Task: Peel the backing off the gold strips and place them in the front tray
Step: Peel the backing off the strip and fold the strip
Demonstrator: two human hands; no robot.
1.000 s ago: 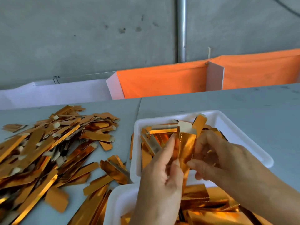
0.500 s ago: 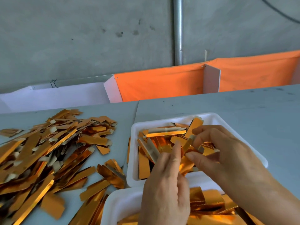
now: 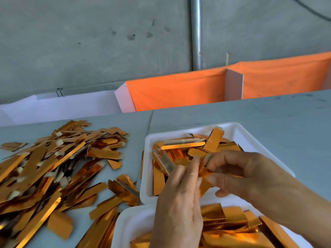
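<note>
Now lower over tray: both hands' strip

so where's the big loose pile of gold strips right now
In the head view, the loose pile of gold strips lies on the grey table, left of both white trays.

We noted a grey table with a seam running from its far edge toward us, left of centre. Behind it stood a grey concrete wall, marked with a few dark spots. A metal pipe ran upright against that wall. Along the table's far edge hung orange cloth, split by a white divider panel. To the left lay a white board with a small wire clip at its top.
</note>
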